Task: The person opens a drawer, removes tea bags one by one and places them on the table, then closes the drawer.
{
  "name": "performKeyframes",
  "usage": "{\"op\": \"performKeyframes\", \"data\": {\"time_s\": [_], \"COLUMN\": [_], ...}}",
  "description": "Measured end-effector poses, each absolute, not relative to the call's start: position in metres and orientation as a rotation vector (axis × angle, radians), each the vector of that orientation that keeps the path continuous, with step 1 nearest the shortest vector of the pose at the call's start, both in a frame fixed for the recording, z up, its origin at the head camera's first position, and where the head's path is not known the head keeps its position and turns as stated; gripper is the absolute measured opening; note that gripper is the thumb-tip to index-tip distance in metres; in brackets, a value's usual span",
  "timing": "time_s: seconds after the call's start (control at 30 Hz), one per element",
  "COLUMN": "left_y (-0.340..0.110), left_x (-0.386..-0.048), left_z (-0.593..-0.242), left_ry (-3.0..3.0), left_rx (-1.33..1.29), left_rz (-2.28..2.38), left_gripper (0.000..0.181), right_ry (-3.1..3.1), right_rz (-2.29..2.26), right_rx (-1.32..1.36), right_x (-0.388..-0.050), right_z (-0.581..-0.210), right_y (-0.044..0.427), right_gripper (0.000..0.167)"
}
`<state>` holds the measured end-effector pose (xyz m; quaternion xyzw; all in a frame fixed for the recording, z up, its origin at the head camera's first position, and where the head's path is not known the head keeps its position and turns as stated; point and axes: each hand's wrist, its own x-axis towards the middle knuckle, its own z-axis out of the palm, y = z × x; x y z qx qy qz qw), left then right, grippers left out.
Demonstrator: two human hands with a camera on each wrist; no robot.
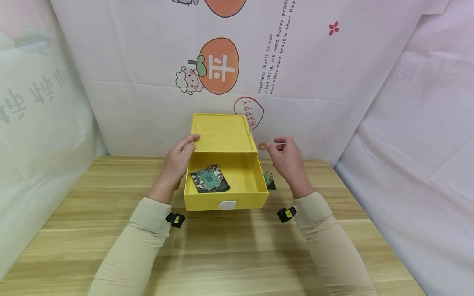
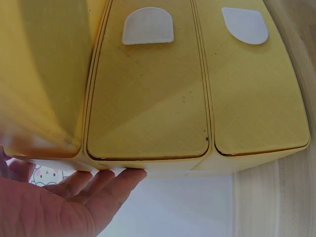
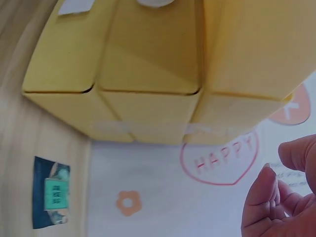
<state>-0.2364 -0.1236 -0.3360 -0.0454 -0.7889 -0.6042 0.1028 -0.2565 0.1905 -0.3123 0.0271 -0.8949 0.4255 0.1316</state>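
A yellow drawer unit (image 1: 222,131) stands on the table with its top drawer (image 1: 242,176) pulled out. Inside that drawer lies a dark sachet with a teal label (image 1: 210,179). My left hand (image 1: 177,160) rests against the unit's left side near the top; its fingers (image 2: 116,195) lie fairly straight along the side wall. To the right of the unit, my right hand (image 1: 289,162) hovers apart from it, holding nothing. Its fingers (image 3: 264,197) are loosely bent, with a gap to the thumb. A similar sachet (image 3: 52,193) lies on the table beside the unit's right side.
Two lower drawers (image 2: 150,98) are closed, with white tabs (image 2: 148,25) on their fronts. The wood-grain table (image 1: 222,255) extends toward me. Printed white cloth (image 1: 140,49) hangs behind the unit, and white cloth also covers both sides.
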Motion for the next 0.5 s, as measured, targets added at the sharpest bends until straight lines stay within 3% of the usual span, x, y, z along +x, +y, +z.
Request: {"op": "performKeyframes", "data": {"time_s": [0.5], "left_y": [-0.123], "left_x": [-0.236], "left_z": [-0.335], "left_ry": [-2.335], "left_rx": [-0.14], "left_rz": [-1.778], "left_gripper": [0.046], "right_ry": [-2.517], "right_rz": [1.261], "right_rx": [0.22], "right_x": [-0.225], "right_z": [-0.278], "right_y": [0.168], "right_gripper": [0.048]}}
